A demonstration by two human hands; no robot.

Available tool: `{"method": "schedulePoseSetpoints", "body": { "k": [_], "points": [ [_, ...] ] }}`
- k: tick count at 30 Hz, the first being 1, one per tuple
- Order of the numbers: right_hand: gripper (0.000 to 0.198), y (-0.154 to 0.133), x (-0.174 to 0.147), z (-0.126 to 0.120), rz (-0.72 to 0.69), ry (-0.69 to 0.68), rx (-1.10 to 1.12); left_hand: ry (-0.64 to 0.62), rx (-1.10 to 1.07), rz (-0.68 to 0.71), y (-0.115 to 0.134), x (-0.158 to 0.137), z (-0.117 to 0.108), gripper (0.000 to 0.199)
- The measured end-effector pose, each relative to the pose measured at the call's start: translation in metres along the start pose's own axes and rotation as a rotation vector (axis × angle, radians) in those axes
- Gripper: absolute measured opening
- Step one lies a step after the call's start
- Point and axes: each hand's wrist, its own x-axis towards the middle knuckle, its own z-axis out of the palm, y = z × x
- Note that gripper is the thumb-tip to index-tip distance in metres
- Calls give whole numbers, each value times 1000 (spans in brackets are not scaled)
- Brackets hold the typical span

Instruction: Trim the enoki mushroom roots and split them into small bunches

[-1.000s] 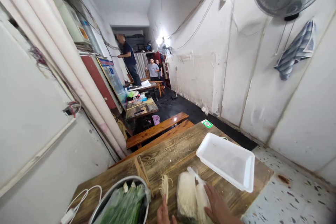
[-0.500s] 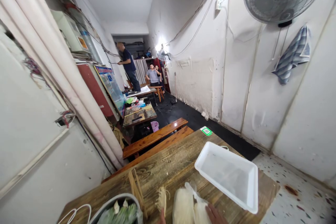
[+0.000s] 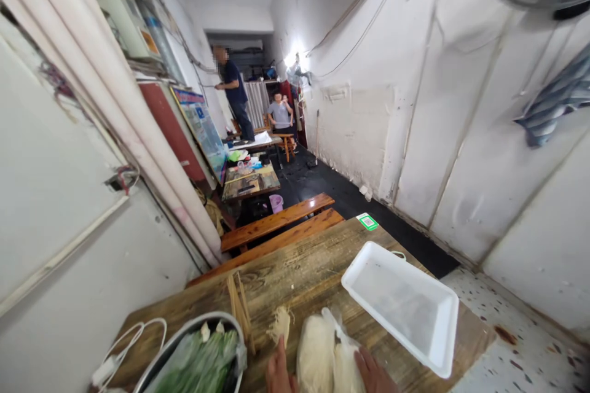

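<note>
On the wooden table lies a clear plastic bag point(image 3: 318, 347) holding pale, finely stranded bundles; their kind I cannot make out. My right hand point(image 3: 375, 374) rests against the bag's right side with its fingers stretched out. To the left of the bag is my left hand point(image 3: 279, 373), open, its forefinger pointing up to the lower end of a small loose bunch of pale strands point(image 3: 280, 324). The bottom edge of the picture cuts off both hands. Left of them stands a round metal pot point(image 3: 161, 350) with leafy green vegetables point(image 3: 198, 359) in a plastic bag.
A white plastic tray point(image 3: 401, 301) sits on the table point(image 3: 318, 267) at the right. Thin wooden sticks point(image 3: 238, 310) lie beside the pot; a white cable point(image 3: 131, 334) coils at left. Beyond are benches point(image 3: 281, 221) and people point(image 3: 235, 92) far back.
The view has tipped down and swung a little left, so more of the pot and of both hands shows. The pale bunch now lies farther up the picture, beyond my left forefinger.
</note>
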Motion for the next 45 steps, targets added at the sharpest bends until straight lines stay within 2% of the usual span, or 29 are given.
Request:
{"method": "schedulePoseSetpoints", "body": {
  "k": [3, 7, 12, 15, 20, 25, 34, 37, 40, 43, 45],
  "points": [
    [71, 6, -6, 1, -87, -101, -115, -25, -38, 1, -11, 1, 9, 77],
    [66, 2, -23, -3, -95, -46, -256, -56, -57, -15, -13, 1, 15, 76],
    [60, -1, -28, -11, -121, -14, -288, -108, 36, 7, -17, 8, 24, 76],
    [58, 3, -28, -10, -153, 7, -268, -102, 86, 17, -18, 26, 33, 78],
    [54, 13, -27, -6, -215, 42, -243, -80, 259, -25, -14, 73, 43, 75],
    [51, 21, -26, -8, -245, 77, -186, -174, 388, -60, -20, 111, 54, 71],
    [47, 21, -25, -16, -271, 84, -81, -347, 375, -110, -25, 133, 81, 60],
    [44, 21, -25, -20, -280, 70, -71, -392, 344, -136, -17, 133, 81, 61],
    [41, 21, -25, -27, -269, 78, -69, -382, 320, -192, -4, 120, 69, 68],
    [38, 16, -21, -39, -273, 120, -62, -322, 228, -178, 5, 81, 46, 68],
    [37, 8, -16, -48, -301, 145, -43, -238, -9, -133, 1, 38, 27, 62]
  ]
}}
